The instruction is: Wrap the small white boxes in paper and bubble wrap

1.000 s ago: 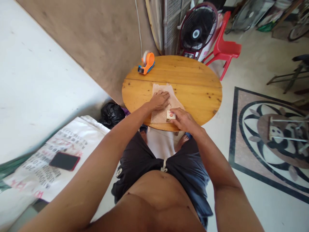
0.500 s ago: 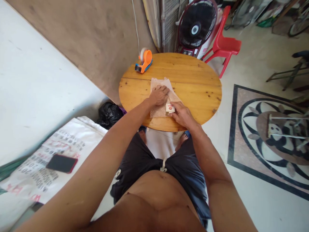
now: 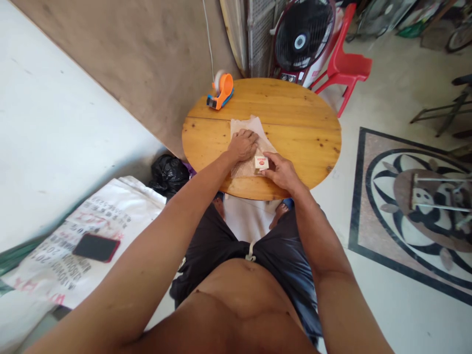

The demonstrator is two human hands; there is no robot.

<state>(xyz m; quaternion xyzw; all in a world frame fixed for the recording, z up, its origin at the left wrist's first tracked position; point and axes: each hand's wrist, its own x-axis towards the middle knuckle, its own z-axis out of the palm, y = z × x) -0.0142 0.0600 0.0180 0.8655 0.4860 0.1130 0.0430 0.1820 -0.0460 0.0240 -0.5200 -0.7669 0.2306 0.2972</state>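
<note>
A small white box [image 3: 261, 163] with a red mark on top sits on a sheet of bubble wrap [image 3: 241, 170]. My right hand [image 3: 282, 172] grips the box from its right side, between thumb and fingers. Pressed down on the middle of the bubble wrap, my left hand [image 3: 243, 144] lies with its fingers stretched forward and holds no object. Both the sheet and the box rest on the near half of an oval wooden table [image 3: 302, 142].
An orange tape dispenser [image 3: 222, 92] stands at the table's far left edge. Beyond the table are a fan [image 3: 304, 37] and a red plastic chair [image 3: 348, 66]. On the left, a phone [image 3: 96, 247] lies on white sacks [image 3: 110, 209], near a black bag [image 3: 168, 173].
The box and my right hand appear almost unmoved on the bubble wrap, with the box turned very slightly. My left hand stays pressed in place. The whole view has shifted a little.
</note>
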